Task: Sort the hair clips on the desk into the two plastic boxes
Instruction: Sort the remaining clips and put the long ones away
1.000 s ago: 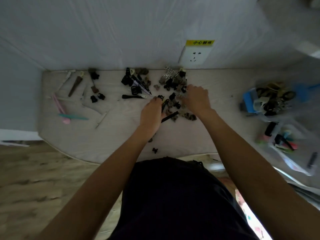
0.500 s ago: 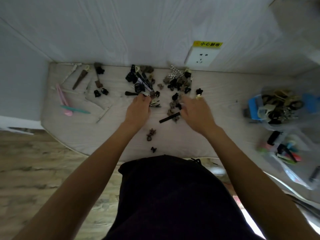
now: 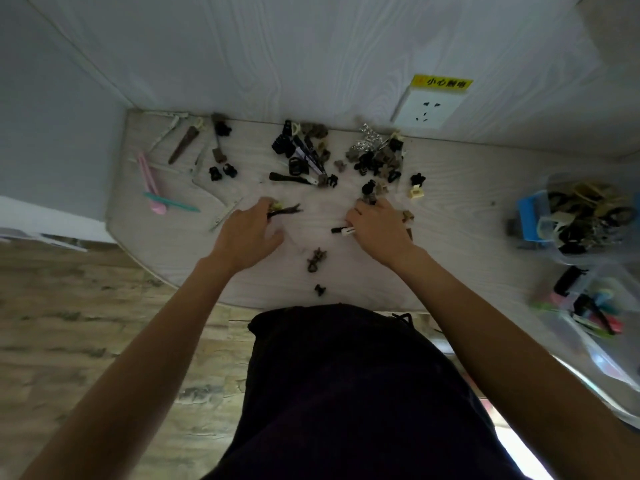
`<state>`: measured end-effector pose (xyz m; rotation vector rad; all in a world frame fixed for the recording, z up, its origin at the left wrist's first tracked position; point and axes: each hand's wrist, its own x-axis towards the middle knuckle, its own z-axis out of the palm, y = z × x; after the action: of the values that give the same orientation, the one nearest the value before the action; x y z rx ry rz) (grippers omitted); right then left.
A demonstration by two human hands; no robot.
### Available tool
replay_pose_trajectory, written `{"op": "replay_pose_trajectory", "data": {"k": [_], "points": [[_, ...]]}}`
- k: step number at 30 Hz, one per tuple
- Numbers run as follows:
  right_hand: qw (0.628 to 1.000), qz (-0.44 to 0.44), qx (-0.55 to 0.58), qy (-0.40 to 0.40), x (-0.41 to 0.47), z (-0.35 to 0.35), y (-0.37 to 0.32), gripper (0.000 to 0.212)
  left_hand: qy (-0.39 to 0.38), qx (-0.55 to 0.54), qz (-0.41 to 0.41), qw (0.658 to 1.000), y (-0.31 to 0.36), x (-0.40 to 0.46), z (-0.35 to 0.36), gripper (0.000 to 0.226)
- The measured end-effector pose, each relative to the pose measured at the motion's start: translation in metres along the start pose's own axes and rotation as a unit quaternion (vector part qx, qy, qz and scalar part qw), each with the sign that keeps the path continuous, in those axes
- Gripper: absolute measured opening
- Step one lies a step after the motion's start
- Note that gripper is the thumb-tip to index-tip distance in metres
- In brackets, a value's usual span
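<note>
Near the desk's (image 3: 450,188) left edge lay a pink clip (image 3: 149,183) and a teal clip (image 3: 171,202), touching. The left hand (image 3: 247,235) had its fingers curled round a few dark clips (image 3: 284,211). Loose hair clips (image 3: 375,157) clustered along the back edge. The right hand (image 3: 379,228) rested on the desk, fingers bent over small clips, a black-and-white clip (image 3: 343,231) at its thumb; whether it gripped anything I could not tell. At the right edge stood two clear plastic boxes (image 3: 588,220), part filled.

A yellow label (image 3: 442,83) above the wall socket (image 3: 427,108) reads "小心触电".
</note>
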<state>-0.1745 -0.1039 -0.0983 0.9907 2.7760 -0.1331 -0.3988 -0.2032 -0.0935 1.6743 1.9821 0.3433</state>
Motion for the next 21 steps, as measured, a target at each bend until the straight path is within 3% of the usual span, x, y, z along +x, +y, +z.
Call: {"op": "replay_pose_trajectory", "data": {"k": [2, 4, 8, 11, 16, 21], "points": [[1.0, 0.006, 0.019, 0.01, 0.004, 0.0, 0.001, 0.015, -0.064, 0.058, 0.061, 0.994, -0.011, -0.006, 0.005, 0.057], [0.997, 0.02, 0.065, 0.032, 0.009, -0.003, 0.001, 0.01, -0.084, 0.086, 0.095, 0.988, -0.013, -0.005, 0.01, 0.053], [0.979, 0.094, 0.176, 0.04, 0.025, -0.022, -0.005, 0.023, -0.031, 0.088, 0.106, 0.99, -0.012, 0.005, 0.016, 0.023], [0.961, 0.135, 0.237, 0.051, 0.05, -0.034, -0.016, 0.024, 0.004, 0.105, 0.08, 0.991, -0.016, 0.011, 0.014, 0.016], [0.994, 0.045, 0.102, 0.018, 0.09, -0.036, -0.031, 0.027, 0.049, 0.121, 0.034, 0.991, -0.031, 0.019, 0.003, 0.023], [0.999, 0.051, 0.005, -0.017, 0.102, -0.033, -0.029, 0.041, 0.06, 0.081, -0.002, 0.995, -0.022, 0.051, -0.014, 0.028]]}}
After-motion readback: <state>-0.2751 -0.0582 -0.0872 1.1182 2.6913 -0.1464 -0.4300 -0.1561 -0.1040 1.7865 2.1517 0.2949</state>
